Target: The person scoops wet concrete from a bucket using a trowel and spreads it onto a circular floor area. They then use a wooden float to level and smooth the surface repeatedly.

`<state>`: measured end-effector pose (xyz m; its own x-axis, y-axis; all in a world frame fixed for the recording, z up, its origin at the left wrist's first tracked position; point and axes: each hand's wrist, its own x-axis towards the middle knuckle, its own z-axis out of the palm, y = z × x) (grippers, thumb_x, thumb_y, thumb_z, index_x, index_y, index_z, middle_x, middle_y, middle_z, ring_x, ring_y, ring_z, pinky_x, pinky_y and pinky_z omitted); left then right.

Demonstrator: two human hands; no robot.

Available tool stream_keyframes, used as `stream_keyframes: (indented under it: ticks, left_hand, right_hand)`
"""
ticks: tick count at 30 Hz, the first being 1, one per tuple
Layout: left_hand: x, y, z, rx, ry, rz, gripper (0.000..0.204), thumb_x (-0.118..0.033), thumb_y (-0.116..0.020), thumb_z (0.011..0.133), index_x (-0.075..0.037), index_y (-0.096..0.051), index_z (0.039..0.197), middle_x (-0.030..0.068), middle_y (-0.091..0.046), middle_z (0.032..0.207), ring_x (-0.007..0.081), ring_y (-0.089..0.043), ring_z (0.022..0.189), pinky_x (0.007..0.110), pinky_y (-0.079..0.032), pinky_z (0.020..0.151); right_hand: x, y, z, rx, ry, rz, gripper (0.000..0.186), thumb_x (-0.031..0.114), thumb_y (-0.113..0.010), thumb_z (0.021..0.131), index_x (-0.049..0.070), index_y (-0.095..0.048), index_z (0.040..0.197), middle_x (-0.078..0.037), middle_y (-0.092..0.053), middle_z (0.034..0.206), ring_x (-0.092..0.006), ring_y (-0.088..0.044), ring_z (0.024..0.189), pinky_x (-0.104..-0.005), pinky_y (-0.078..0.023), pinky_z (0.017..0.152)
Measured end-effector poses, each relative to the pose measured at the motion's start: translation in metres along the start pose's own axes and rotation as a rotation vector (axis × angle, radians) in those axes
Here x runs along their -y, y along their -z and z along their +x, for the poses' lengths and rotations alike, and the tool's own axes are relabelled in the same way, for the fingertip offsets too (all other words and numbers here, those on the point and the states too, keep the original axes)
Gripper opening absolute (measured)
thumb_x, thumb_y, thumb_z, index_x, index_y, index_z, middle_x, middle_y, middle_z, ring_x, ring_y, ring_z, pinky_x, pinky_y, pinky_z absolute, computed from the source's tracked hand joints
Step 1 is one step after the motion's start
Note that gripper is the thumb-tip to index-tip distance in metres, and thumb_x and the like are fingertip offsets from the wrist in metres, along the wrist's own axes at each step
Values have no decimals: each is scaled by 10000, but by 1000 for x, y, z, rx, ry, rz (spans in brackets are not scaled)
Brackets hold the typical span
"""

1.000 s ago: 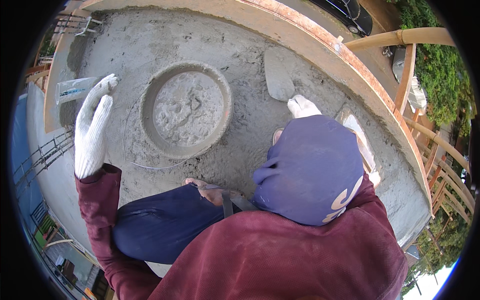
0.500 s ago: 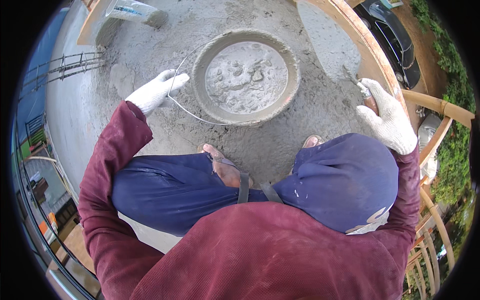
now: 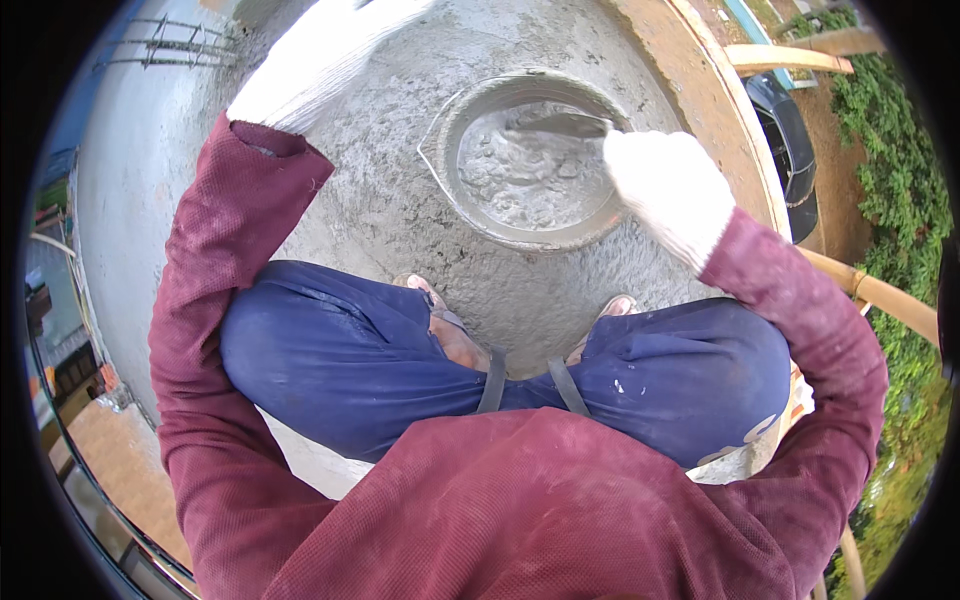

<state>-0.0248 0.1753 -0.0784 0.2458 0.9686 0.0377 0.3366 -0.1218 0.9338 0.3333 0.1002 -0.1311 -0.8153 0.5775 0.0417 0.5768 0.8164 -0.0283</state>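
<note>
The person's right hand (image 3: pixel 668 190), in a white glove, grips a trowel (image 3: pixel 565 124), whose blade lies in the grey mortar (image 3: pixel 520 180) inside a round bucket (image 3: pixel 545 239); the bucket stands on the cement-smeared floor (image 3: pixel 370 215) ahead of the person's feet, its thin wire handle (image 3: pixel 425 162) hanging at the left side; the left hand (image 3: pixel 325 62), also gloved, reaches forward past the upper edge of view, so whether its fingers are clenched, loose or grasping something cannot be told.

Steel bars (image 3: pixel 170 45), rough poles (image 3: pixel 890 297) and a basin (image 3: pixel 543 239) of wet mortar (image 3: pixel 520 190) mark an outdoor building site.
</note>
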Motion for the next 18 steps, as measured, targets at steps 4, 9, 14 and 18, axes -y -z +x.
stream_keyframes:
  ticks: [4,9,14,18]
  left_hand:
    - [-39,6,-13,-10,-3,176,363,-234,-651,1069,13,-644,1336,50,-659,1257,135,-583,1179,311,-475,1044]
    - [-40,-2,-11,89,-161,-9,361,-261,-655,1066,15,-648,1298,59,-664,1224,133,-581,1156,312,-473,1036]
    - [-47,-4,-5,63,-161,88,372,-283,-658,1066,14,-649,1289,54,-666,1210,136,-585,1141,313,-472,1031]
    - [-46,-5,-13,34,-165,74,379,-287,-660,1067,14,-650,1297,56,-669,1218,135,-588,1147,310,-475,1028]
  right_hand:
    - [-10,57,-20,100,45,-131,404,49,-625,878,68,-595,1281,-108,-599,851,-306,-649,751,-447,-536,671]
    - [-23,79,-22,121,-285,135,194,141,-638,974,44,-631,1142,-186,-682,929,-409,-686,869,-486,-544,764]
    - [-29,84,-2,524,-332,231,231,247,-657,984,28,-652,1058,-213,-701,900,-422,-693,923,-507,-545,811]
    - [-29,76,10,553,-264,146,229,241,-647,985,24,-657,1054,-224,-688,901,-440,-682,902,-509,-535,800]
